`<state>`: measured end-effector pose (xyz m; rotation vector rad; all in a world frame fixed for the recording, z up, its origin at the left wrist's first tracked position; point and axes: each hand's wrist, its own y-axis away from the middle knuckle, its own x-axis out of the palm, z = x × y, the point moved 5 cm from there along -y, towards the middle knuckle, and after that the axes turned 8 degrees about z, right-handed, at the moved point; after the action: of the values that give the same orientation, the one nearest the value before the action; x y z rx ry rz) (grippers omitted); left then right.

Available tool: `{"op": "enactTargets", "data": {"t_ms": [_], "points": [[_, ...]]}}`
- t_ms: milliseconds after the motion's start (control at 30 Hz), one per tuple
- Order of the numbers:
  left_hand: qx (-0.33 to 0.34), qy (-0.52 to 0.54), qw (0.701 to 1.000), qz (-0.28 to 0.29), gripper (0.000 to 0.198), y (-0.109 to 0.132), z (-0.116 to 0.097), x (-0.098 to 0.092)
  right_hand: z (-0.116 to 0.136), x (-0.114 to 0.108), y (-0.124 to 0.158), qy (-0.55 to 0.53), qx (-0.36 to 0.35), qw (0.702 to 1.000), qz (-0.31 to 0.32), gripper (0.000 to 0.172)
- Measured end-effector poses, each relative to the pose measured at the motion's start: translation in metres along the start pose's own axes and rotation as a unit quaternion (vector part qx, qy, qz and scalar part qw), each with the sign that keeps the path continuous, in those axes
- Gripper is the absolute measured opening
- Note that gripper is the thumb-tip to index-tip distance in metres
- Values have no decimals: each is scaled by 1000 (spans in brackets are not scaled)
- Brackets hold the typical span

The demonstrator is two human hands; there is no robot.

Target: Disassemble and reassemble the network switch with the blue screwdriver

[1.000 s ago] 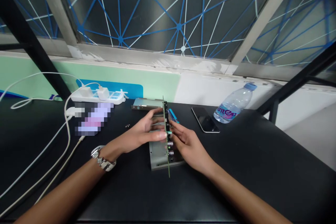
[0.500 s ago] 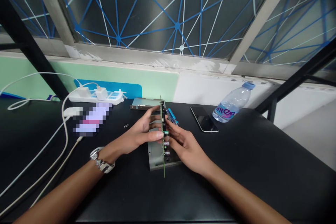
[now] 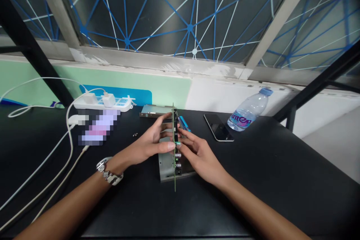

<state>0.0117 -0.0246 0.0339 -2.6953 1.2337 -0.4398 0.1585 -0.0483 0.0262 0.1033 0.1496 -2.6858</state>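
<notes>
A green circuit board stands on edge between my hands, its component side turned to the right. My left hand grips it from the left, thumb on the near part and fingers farther back. From the right, my right hand closes its fingers on the component side; the fingertips are partly hidden by the parts. Below and behind the board lies a grey metal casing on the table. A blue tool or pen-like object lies just beyond my right fingers.
A flat metal cover lies at the back. Small screws sit left of my left hand. A phone and a water bottle are at the right; a power strip, white cables and a blurred-out phone-like object at the left.
The circuit board has turned slightly, its near end shifting a little left so that more of the component side shows. Both hands stay nearly in place.
</notes>
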Motion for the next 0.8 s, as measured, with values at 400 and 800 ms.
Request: {"op": "enactTargets", "data": {"t_ms": [400, 800], "points": [[-10, -53, 999, 7, 90, 3, -1, 3, -5, -5, 0, 24, 20, 999, -35, 51], [-5, -74, 997, -35, 97, 3, -7, -10, 22, 2, 16, 83, -21, 996, 13, 45]]}}
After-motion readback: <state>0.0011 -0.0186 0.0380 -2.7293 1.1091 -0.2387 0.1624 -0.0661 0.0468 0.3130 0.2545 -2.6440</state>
